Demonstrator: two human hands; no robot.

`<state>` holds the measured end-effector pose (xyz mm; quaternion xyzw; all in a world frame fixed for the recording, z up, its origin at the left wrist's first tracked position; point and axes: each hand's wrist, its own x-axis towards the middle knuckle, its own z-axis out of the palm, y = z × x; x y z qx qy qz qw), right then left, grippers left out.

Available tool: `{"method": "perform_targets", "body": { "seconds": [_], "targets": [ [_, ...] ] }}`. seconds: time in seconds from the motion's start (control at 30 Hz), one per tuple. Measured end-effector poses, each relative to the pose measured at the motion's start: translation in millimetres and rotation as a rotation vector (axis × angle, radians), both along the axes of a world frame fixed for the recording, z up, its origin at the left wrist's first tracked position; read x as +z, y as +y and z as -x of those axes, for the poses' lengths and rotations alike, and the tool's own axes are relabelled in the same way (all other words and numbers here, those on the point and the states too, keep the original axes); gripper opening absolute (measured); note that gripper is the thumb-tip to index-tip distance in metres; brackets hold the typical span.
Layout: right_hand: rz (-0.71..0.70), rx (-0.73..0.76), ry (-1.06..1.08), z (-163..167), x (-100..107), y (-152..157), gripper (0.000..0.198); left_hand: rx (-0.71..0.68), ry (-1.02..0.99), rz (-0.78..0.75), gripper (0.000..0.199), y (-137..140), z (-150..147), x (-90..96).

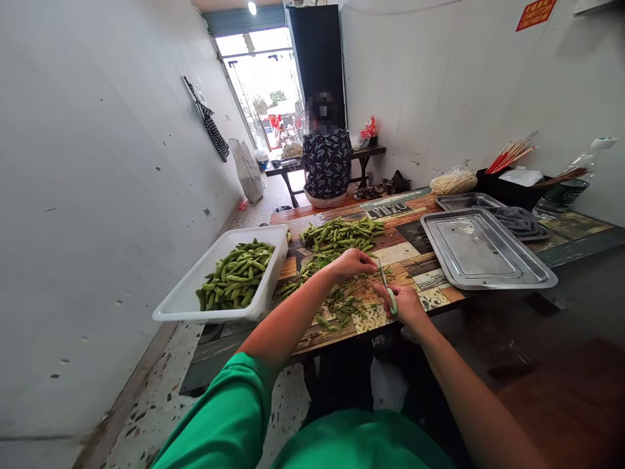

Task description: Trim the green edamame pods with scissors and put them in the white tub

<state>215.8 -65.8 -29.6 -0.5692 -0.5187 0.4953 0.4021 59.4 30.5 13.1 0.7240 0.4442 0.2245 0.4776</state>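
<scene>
In my right hand (404, 305) is a pair of scissors (392, 301) with pale green handles, its blades pointing up and away from me. My left hand (352, 264) is pinched closed close to the blade tips, above the table; whatever sits between its fingertips is too small to make out. A heap of green soybean pods (342, 233) lies beyond my left hand. Trimmed bits and pods (344, 307) are scattered beneath both hands. To the left, a white plastic tub (166, 311) holds many more pods (237, 273).
A metal tray (481, 251) lies on the patterned table (424, 281) at the right. Behind it are a smaller tray with dark cloth-like material (520, 221), a black box of skewers (508, 185) and a plastic bottle (569, 185). A person (326, 159) sits at another table ahead.
</scene>
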Motion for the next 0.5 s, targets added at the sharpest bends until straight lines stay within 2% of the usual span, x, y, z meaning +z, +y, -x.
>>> {"method": "perform_targets", "body": {
  "seconds": [0.17, 0.3, 0.4, 0.5],
  "targets": [
    [0.006, -0.021, 0.106, 0.1, -3.1, -0.2, 0.036, -0.012, -0.122, 0.221, 0.021, -3.3, -5.4, 2.4],
    [0.093, -0.026, 0.248, -0.9, -2.6, 0.1, 0.035, 0.153, -0.452, 0.408, 0.024, -7.2, -11.0, 8.6],
    [0.118, -0.002, 0.285, -2.0, -0.1, 0.0, 0.036, 0.246, -0.640, 0.453, 0.023, -11.5, -14.9, 9.1],
    [0.095, 0.008, 0.294, -3.2, 1.2, -0.5, 0.037, 0.268, -0.679, 0.468, 0.025, -16.7, -17.9, 5.3]
  ]
}}
